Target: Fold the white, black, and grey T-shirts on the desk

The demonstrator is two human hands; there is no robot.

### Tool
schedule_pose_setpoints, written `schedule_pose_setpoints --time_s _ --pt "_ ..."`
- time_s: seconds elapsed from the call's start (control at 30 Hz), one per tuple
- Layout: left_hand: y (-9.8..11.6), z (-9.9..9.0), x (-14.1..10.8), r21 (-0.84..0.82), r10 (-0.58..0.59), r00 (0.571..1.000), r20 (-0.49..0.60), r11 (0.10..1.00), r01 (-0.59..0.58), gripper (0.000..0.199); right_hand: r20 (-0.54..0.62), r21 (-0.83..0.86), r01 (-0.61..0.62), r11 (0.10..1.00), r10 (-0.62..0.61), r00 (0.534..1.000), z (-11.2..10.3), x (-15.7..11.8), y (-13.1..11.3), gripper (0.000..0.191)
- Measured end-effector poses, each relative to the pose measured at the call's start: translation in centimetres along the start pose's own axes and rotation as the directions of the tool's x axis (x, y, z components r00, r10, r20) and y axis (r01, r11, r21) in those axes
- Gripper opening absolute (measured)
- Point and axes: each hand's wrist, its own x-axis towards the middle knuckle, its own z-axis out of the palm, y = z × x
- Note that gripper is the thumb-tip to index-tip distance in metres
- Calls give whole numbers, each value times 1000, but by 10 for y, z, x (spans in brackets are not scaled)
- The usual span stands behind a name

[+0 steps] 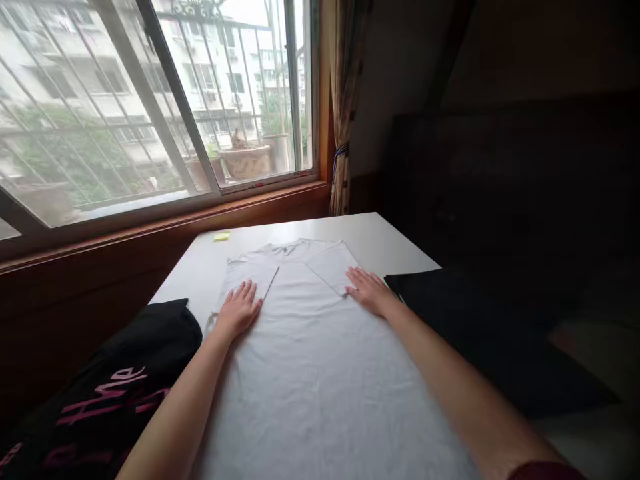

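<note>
A light grey-white T-shirt (320, 360) lies spread on a white table (385, 240), its collar toward the far edge and both sleeves folded inward over the chest. My left hand (240, 308) rests flat on the shirt's left side, beside the left sleeve, its fingers a little apart. On the right side, my right hand (367, 290) lies flat with spread fingers at the edge of the right sleeve. Neither hand grips the cloth. The shirt's lower end runs out of view at the bottom.
Black cloth with pink lettering (110, 393) hangs over the table's left side. More dark cloth (480, 327) lies at the right edge. A yellow sticky note (221, 236) is at the far left corner. Behind are a barred window and a tied curtain (343, 113).
</note>
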Motion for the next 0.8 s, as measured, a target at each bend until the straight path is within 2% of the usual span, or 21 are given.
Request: schedule_pose_setpoints --time_s 0.1,0.2,0.3,0.43,0.5,0.7,0.8 --pt "2 -6 0 8 -28 999 -39 1000 28 59 -11 -6 1 1000 -1 1000 -2 0 -1 64" --pt "13 -10 -10 16 -55 994 -96 998 57 57 -46 -20 -10 1000 9 999 -4 -3 -5 61" --pt "34 -10 -34 16 -40 993 -114 999 43 57 -86 -33 -30 999 27 996 -4 -11 -11 57" --pt "54 -5 -79 3 15 998 -67 1000 -15 59 -95 -35 -54 998 50 994 -1 -34 -21 58" --pt "52 -4 -101 -7 5 999 -40 1000 -5 60 -94 -33 -47 998 44 995 3 -50 -25 60" --pt "25 -3 -150 12 -123 992 -17 992 123 64 -173 -17 -12 1000 9 985 16 -107 -25 62" --pt "24 -5 -171 24 -134 991 -24 991 134 64 -206 -9 23 1000 -24 978 19 -133 -23 61"
